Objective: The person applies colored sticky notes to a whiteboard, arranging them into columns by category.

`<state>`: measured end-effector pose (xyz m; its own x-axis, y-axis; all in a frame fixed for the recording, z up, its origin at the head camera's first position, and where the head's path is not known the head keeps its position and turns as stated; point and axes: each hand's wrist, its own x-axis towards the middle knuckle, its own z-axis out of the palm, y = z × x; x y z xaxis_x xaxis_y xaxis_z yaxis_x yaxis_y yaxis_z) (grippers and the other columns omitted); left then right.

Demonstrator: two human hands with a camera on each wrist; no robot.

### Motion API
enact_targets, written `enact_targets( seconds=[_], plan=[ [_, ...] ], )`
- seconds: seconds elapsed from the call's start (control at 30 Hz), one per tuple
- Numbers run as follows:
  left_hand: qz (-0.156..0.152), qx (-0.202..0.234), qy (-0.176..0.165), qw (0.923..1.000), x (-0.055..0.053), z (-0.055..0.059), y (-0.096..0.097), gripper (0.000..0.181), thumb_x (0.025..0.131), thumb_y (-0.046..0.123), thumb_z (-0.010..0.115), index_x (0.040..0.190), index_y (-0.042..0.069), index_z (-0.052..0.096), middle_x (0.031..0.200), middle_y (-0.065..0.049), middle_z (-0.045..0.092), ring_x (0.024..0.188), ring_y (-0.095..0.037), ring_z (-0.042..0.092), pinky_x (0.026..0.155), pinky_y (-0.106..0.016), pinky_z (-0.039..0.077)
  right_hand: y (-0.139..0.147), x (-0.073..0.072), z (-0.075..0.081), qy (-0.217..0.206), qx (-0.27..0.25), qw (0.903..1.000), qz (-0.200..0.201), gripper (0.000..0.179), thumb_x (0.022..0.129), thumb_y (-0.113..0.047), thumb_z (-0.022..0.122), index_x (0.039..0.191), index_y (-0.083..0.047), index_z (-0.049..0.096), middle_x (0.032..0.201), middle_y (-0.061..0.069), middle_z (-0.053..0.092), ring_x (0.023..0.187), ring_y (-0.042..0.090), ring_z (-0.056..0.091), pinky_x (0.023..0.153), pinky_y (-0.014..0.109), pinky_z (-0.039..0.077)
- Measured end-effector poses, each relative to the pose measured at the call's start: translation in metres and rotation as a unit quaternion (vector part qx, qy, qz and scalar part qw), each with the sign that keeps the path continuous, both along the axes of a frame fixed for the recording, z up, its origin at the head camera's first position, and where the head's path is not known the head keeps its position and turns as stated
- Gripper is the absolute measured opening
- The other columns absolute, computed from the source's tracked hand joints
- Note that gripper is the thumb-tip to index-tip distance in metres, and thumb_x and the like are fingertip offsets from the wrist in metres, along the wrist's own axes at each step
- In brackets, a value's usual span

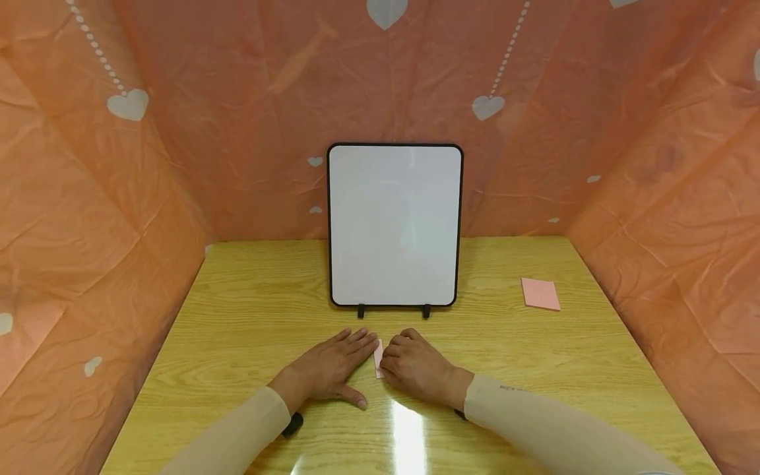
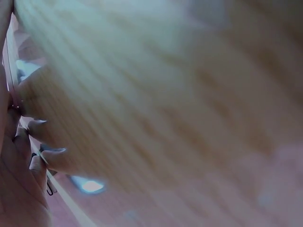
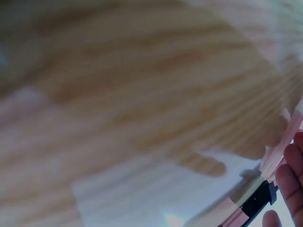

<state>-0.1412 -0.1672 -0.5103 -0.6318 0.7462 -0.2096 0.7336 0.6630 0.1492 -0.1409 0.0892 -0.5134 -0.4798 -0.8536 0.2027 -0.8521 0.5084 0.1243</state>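
A small pink sheet of paper [image 1: 379,359] lies on the table between the two hands, mostly covered by the right one. My left hand [image 1: 332,366] rests flat on the wood, fingers spread and thumb out, its fingertips at the paper's left edge. From the other side my right hand [image 1: 418,366] holds the paper under curled fingers; the thumb's grip is hidden in the head view. Both wrist views are mostly blurred wood. Part of the left hand [image 2: 21,175] shows at the left border there, and fingers of the right hand [image 3: 291,177] at the right border.
Behind the hands a white board [image 1: 394,224] with a black frame stands upright on two small black feet. A square pink pad of paper [image 1: 540,293] lies at the right on the wooden table [image 1: 249,284]. Orange sheeting with white hearts [image 1: 415,86] surrounds the table.
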Motion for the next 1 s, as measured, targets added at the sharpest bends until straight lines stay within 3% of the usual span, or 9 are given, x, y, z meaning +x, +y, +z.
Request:
enact_targets(
  seconds=[0.2,0.4,0.57,1.0],
  plan=[
    [-0.003,0.001,0.003,1.0000,0.0004,-0.0001,0.0003,0.115,0.087,0.084,0.055,0.170,0.012,0.022,0.176,-0.004,0.023,0.164,-0.024,0.017,0.134,-0.046,0.019,-0.0005,-0.0034,-0.0031,0.014,-0.017,0.9997,0.013,0.020,0.104,-0.037,0.069,0.101,-0.021,0.081,0.099,-0.012,0.078,0.100,0.011,0.069,0.097,0.036,0.051],
    [-0.003,0.005,0.002,1.0000,0.0000,0.0001,0.0001,0.115,0.087,0.084,0.055,0.170,0.011,0.022,0.176,-0.006,0.023,0.164,-0.025,0.017,0.134,-0.047,0.019,-0.0010,-0.0053,-0.0018,-0.043,-0.056,0.9975,-0.009,0.015,0.100,-0.036,0.074,0.096,-0.022,0.079,0.093,-0.011,0.075,0.094,0.011,0.067,0.095,0.034,0.051],
    [0.001,0.000,-0.007,1.0000,-0.0007,0.0012,0.0010,0.115,0.087,0.084,0.054,0.170,0.012,0.019,0.177,-0.005,0.020,0.165,-0.024,0.015,0.134,-0.047,0.017,0.0028,-0.0053,0.0018,-0.093,-0.049,0.9942,-0.025,0.022,0.098,-0.044,0.073,0.101,-0.023,0.079,0.098,-0.011,0.074,0.098,0.011,0.066,0.094,0.034,0.050],
    [0.004,-0.005,-0.012,0.9999,-0.0009,0.0000,0.0014,0.116,0.086,0.085,0.053,0.171,0.013,0.018,0.177,-0.004,0.018,0.165,-0.024,0.014,0.134,-0.047,0.016,0.0047,-0.0050,0.0005,-0.124,-0.059,0.9900,-0.030,0.023,0.099,-0.044,0.073,0.103,-0.022,0.080,0.101,-0.010,0.076,0.102,0.011,0.068,0.097,0.036,0.051]
  ],
)
